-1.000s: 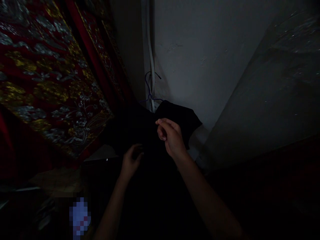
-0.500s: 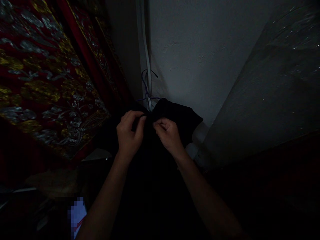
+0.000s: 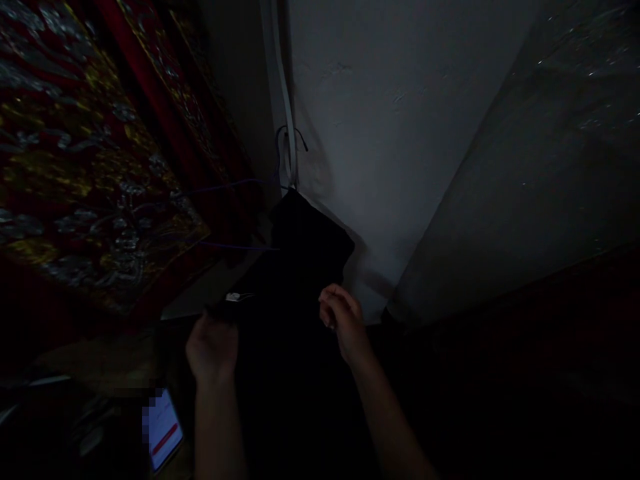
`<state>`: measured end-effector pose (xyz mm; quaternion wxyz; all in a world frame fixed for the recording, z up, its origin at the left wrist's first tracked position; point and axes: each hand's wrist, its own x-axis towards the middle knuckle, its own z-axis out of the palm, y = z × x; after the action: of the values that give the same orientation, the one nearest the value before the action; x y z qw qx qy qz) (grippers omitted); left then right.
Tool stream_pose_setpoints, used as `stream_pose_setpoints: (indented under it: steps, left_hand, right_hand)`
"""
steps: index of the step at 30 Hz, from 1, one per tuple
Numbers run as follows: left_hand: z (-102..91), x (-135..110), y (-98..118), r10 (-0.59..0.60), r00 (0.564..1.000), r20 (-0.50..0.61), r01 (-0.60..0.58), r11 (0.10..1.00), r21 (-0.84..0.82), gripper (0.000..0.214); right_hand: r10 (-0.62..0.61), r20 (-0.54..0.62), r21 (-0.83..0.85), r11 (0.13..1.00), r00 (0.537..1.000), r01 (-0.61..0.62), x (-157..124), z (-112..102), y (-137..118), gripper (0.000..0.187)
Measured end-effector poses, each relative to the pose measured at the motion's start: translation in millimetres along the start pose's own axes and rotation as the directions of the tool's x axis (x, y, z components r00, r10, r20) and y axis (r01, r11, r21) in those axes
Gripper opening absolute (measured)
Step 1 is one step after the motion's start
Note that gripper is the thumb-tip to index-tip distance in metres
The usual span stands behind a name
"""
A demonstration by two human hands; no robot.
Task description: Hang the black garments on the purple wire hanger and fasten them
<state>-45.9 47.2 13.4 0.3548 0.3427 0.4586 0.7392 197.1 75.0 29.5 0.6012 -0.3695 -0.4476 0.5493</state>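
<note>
While gloom swallows most of the detail, a black garment (image 3: 313,240) hangs dead centre, its cloth so dark that folds melt away and only the outline tells: a peak at the top, a slanting shoulder, a blunt corner on the right against the wall (image 3: 395,140). Just above comes the hanger (image 3: 240,247), thin violet wire, its curved hook by a pale, flat strap (image 3: 285,87) that runs up the corner; two slender lines of that wire stretch out bare to the left, clear of the black cloth. Now the left hand (image 3: 213,347), blurred, at the garment's left edge, fingers bent near a dark scrap of fabric; whether they grip it, I cannot tell. Near them, a small whitish tag (image 3: 233,297) shows up crisp against the black. Over to the right hand (image 3: 345,317): fingers curled in toward the thumb, a loose fist before the cloth, and any pinch of fabric in there is lost in the dark. Richest texture of all on the left, a red cloth (image 3: 65,173) crusted with silver and gold flowers, glittering and raised. Low down glows a phone (image 3: 166,427), a flat, tilted slab, partly pixelated, with a red bar across its screen.
</note>
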Motion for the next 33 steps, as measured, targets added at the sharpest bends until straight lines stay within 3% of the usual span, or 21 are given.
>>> stream_pose_setpoints:
  steps: [2, 4, 6, 9, 12, 13, 15, 16, 18, 20, 21, 23, 25, 26, 29, 31, 33]
  left_hand:
    - [24.5, -13.9, -1.6, -0.057, 0.998, 0.006, 0.057, 0.993, -0.103, 0.025]
    - [47.6, -26.2, 3.2, -0.072, 0.996, 0.048, 0.080, 0.979, -0.189, 0.022]
    - [64.7, -38.9, 9.7, -0.047, 0.990, 0.135, 0.075, 0.975, -0.210, 0.018]
    - [81.1, -56.5, 18.7, 0.036, 0.950, 0.312, -0.006, 0.995, -0.096, 0.015]
    - [94.8, -62.7, 26.3, 0.112, 0.882, 0.458, -0.151, 0.987, 0.048, 0.015]
    - [99.6, -60.9, 27.7, 0.132, 0.861, 0.492, -0.194, 0.978, 0.077, 0.015]
    - [109.0, -52.2, 26.9, 0.168, 0.827, 0.537, -0.281, 0.950, 0.135, 0.013]
    - [113.3, -46.1, 24.3, 0.186, 0.813, 0.552, -0.326, 0.931, 0.166, 0.013]
    - [120.5, -33.2, 15.5, 0.214, 0.787, 0.579, -0.407, 0.885, 0.227, 0.021]
    - [126.8, -22.3, 5.2, 0.233, 0.753, 0.615, -0.469, 0.846, 0.254, 0.037]
    - [130.0, -18.4, 0.8, 0.237, 0.727, 0.645, -0.494, 0.832, 0.252, 0.044]
    - [137.3, -14.0, -5.3, 0.232, 0.654, 0.720, -0.535, 0.815, 0.224, 0.053]
    - [145.1, -13.4, -9.3, 0.207, 0.567, 0.797, -0.562, 0.805, 0.191, 0.063]
    - [148.4, -14.1, -11.9, 0.187, 0.526, 0.830, -0.566, 0.805, 0.178, 0.067]
    - [150.3, -19.2, -26.9, 0.058, 0.445, 0.894, -0.510, 0.837, 0.199, 0.065]
    - [142.4, -23.9, -41.2, -0.099, 0.398, 0.912, -0.415, 0.867, 0.276, 0.053]
    - [127.7, -27.5, -52.6, -0.228, 0.389, 0.893, -0.330, 0.870, 0.366, 0.038]
  right_hand:
    - [-0.004, -0.014, -0.084, 0.996, 1.000, 0.003, -10.2, -6.3, 13.9, 0.025]
    - [-0.073, 0.046, -0.213, 0.974, 0.996, 0.081, -20.7, -6.0, 23.0, 0.020]
    - [-0.176, 0.151, -0.289, 0.933, 0.973, 0.213, -29.1, 0.8, 25.5, 0.036]
    - [-0.277, 0.221, -0.298, 0.894, 0.935, 0.336, -31.5, 13.7, 21.2, 0.048]
    - [-0.240, 0.216, -0.308, 0.903, 0.947, 0.299, -18.8, 13.1, 16.2, 0.031]
    - [-0.235, 0.174, -0.313, 0.907, 0.956, 0.280, -12.5, 8.0, 14.9, 0.025]
    - [-0.274, -0.016, -0.323, 0.912, 0.962, 0.255, -0.1, -8.8, 12.2, 0.022]
    - [-0.296, -0.153, -0.321, 0.917, 0.943, 0.236, 4.7, -19.3, 10.2, 0.024]
    - [-0.291, -0.429, -0.306, 0.938, 0.855, 0.165, 9.3, -41.3, 3.9, 0.031]
    - [-0.218, -0.579, -0.278, 0.959, 0.785, 0.061, 7.6, -59.6, -5.0, 0.036]
    - [-0.196, -0.593, -0.279, 0.960, 0.781, 0.029, 5.4, -65.9, -10.0, 0.037]
    - [-0.221, -0.487, -0.327, 0.943, 0.845, 0.057, 1.0, -72.1, -19.9, 0.033]
    - [-0.301, -0.234, -0.395, 0.899, 0.925, 0.192, -0.7, -70.9, -28.4, 0.022]
    - [-0.327, -0.093, -0.415, 0.871, 0.940, 0.262, -0.3, -68.6, -32.1, 0.018]
    - [-0.313, 0.221, -0.429, 0.820, 0.924, 0.380, 3.9, -61.8, -43.4, 0.025]
    - [-0.278, 0.305, -0.444, 0.804, 0.911, 0.394, 7.1, -61.8, -53.9, 0.031]
    - [-0.269, 0.310, -0.494, 0.774, 0.912, 0.396, 10.8, -66.5, -67.8, 0.039]
